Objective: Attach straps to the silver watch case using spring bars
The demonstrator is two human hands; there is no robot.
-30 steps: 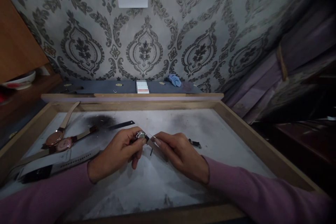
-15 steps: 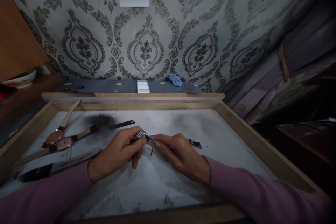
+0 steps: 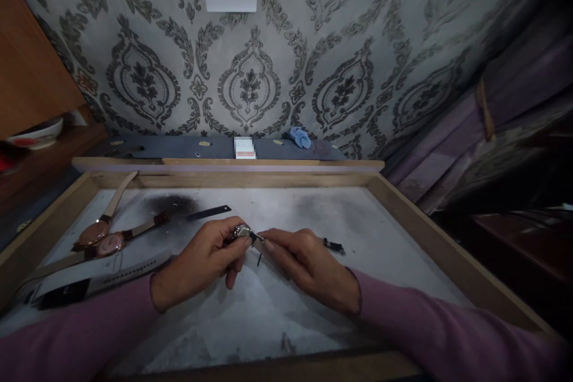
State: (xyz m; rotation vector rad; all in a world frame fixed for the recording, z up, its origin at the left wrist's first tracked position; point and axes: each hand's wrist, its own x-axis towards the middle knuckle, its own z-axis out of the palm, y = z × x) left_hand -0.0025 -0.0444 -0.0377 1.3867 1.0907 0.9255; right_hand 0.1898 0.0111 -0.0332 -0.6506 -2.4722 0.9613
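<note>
Between the fingers of my left hand [image 3: 206,259] is a small silver watch [image 3: 243,231], its round face or back turned up. My right hand [image 3: 311,265] pinches a thin metal tool [image 3: 260,237] whose tip meets the watch's right edge. A dark narrow piece hangs just below the watch, between the two hands. Both hands are over the white bottom of a wooden-rimmed tray [image 3: 277,179]. Beyond my right hand lies a short black strap piece [image 3: 333,246], partly hidden by that hand.
Several watches lie at the left, including a rose-gold one [image 3: 93,231] and a pink-faced one [image 3: 110,245], beside a pale perforated strap [image 3: 134,268]. A dark flat blade [image 3: 208,212] is behind my left hand. A blue cloth [image 3: 299,138] sits beyond the tray.
The watch has tilted very slightly in my left fingers. Both hands otherwise keep nearly the same place and grip, and the view has shifted a little.
</note>
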